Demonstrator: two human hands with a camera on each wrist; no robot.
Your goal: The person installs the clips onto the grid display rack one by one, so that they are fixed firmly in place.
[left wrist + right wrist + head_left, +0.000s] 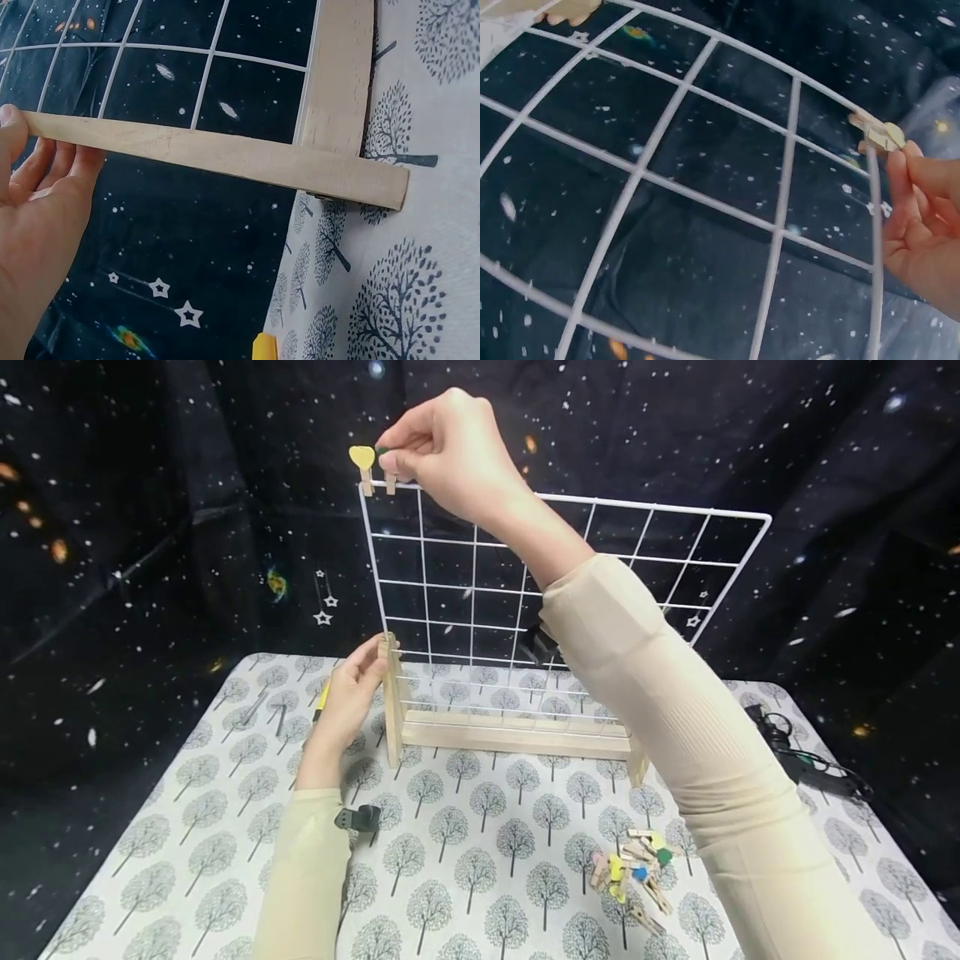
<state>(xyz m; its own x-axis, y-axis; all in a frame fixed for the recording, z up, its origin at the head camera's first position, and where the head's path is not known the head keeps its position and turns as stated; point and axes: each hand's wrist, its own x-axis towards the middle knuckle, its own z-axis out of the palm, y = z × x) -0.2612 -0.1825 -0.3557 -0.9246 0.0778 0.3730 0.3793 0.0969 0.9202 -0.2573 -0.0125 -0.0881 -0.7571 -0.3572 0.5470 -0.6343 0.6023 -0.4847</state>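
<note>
A white wire grid [637, 505] stands upright in a wooden base [510, 735]. High at its top left corner, my right hand [461, 456] pinches a small wooden clothespin [390, 487] with a dark green top, its legs at the top wire. Just left of it, a clothespin with a yellow heart [362, 457] sits clipped on the same wire. My left hand [347, 693] grips the upper end of the left wooden post [393, 727]. In the left wrist view, the thumb and fingers lie on either side of this post [187, 150]. The right fingers partly hide the green top.
A loose pile of clothespins with coloured hearts [637, 872] lies on the tree-patterned cloth at the front right. Black cables [813, 768] lie at the right edge. A yellow-handled object [322, 696] is behind my left hand. Dark starry fabric hangs behind.
</note>
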